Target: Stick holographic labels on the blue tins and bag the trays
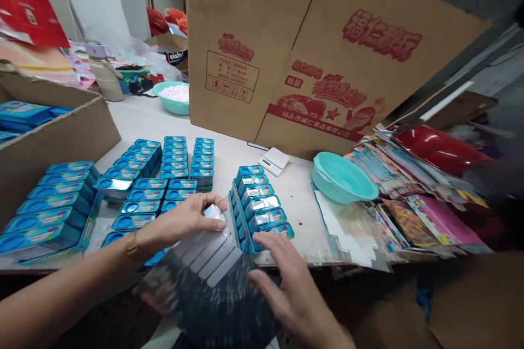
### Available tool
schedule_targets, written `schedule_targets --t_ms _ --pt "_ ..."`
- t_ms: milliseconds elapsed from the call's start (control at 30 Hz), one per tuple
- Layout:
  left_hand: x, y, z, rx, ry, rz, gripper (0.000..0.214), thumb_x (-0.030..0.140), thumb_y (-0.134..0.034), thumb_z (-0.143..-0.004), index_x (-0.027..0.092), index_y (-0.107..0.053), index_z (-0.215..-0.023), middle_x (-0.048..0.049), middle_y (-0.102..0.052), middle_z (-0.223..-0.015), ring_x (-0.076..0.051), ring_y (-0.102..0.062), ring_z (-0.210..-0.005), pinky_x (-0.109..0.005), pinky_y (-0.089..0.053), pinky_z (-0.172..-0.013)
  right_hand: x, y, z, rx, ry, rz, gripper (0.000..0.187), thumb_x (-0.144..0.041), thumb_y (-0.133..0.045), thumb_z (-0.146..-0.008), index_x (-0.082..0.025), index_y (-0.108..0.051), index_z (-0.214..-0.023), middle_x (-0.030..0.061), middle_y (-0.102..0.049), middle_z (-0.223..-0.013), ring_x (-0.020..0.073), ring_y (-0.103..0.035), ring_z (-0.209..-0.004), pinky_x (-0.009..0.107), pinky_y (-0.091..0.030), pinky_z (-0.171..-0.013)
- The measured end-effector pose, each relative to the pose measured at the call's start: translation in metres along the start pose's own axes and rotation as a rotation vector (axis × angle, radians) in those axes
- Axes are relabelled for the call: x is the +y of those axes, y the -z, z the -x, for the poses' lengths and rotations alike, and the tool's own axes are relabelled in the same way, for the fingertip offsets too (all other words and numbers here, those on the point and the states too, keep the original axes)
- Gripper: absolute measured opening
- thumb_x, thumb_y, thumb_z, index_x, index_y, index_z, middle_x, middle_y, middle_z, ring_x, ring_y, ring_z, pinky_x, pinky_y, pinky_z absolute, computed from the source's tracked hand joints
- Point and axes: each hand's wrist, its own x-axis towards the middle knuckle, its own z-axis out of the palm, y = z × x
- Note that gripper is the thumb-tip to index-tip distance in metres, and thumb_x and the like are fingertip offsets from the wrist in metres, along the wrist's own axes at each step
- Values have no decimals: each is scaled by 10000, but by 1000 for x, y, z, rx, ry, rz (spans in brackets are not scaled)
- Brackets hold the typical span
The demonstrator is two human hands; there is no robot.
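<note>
My left hand pinches a thin sticker sheet with a row of pale oblong strips, held over the table's front edge. My right hand has its fingers apart and holds nothing. Its fingertips are at the near end of a blue display tray of small blue packs; whether they touch it I cannot tell. Several of these packs carry shiny reflections on top. Left of my left hand stand rows of similar blue packs, partly hidden by my forearm.
A tall cardboard box stands behind, with a small white scale before it. A turquoise basin and stacked printed bags are at the right. An open carton is at the left; a bowl of pale pieces stands further back.
</note>
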Motion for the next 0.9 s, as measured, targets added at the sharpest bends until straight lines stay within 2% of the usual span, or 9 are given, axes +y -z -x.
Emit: schedule_targets --t_ms 67,133,267,400,533,633,800,900 --pt "-2 -13 14 44 24 101 406 349 -807 -703 222 -556 -996 57 -631 -686 -134 -583 -530 -197 -400 -480 -3 -23 20 135 77 106 403 -210 -640 -916 -246 -559 -1310 95 -670 -1212 268 -622 -1125 431 -529 -967" --pt "-4 -23 23 77 -1 171 413 333 -810 -706 231 -537 -999 55 -648 -709 -136 -605 -530 -197 -412 -474 -2 -42 31 262 106 152 364 -150 -592 -933 -238 -575 -1286 95 -698 -1123 255 -653 -1033 422 -557 -895" --pt "-4 -36 36 118 -100 221 414 299 -821 -713 228 -552 -1020 58 -655 -726 -122 -608 -536 -192 -434 -482 1 -56 41 424 204 192 440 -40 -558 -913 -248 -592 -1299 91 -715 -1033 235 -669 -909 393 -573 -779" --pt "-2 -45 46 166 -93 346 468 284 -847 -684 222 -547 -1037 41 -677 -732 -133 -630 -546 -209 -479 -497 -1 -55 48 458 323 207 568 16 -542 -876 -267 -570 -1368 109 -702 -1081 241 -672 -945 400 -576 -780" --pt "0 -50 52 186 -53 449 524 267 -874 -642 218 -549 -1050 23 -687 -724 -148 -644 -537 -217 -489 -476 -6 -55 50 483 371 200 563 15 -547 -863 -275 -591 -1343 110 -695 -1083 231 -676 -936 376 -582 -755" --pt "3 -52 55 179 -41 471 536 253 -885 -622 215 -553 -1042 25 -682 -707 -147 -638 -520 -217 -491 -460 -11 -55 48 488 357 186 473 -8 -556 -879 -264 -611 -1272 107 -686 -1072 229 -659 -930 383 -576 -756" --pt "5 -55 56 166 -46 463 517 246 -875 -633 214 -555 -1038 26 -670 -708 -146 -638 -540 -212 -488 -476 -15 -56 38 501 256 130 197 -60 -551 -922 -224 -606 -1017 77 -655 -944 207 -617 -868 359 -540 -746" --pt "3 -54 54 164 -55 437 506 254 -856 -654 216 -548 -1053 15 -670 -738 -154 -642 -567 -218 -477 -493 -17 -55 35 501 215 129 144 -97 -506 -953 -221 -562 -907 60 -620 -884 201 -586 -829 337 -508 -718"
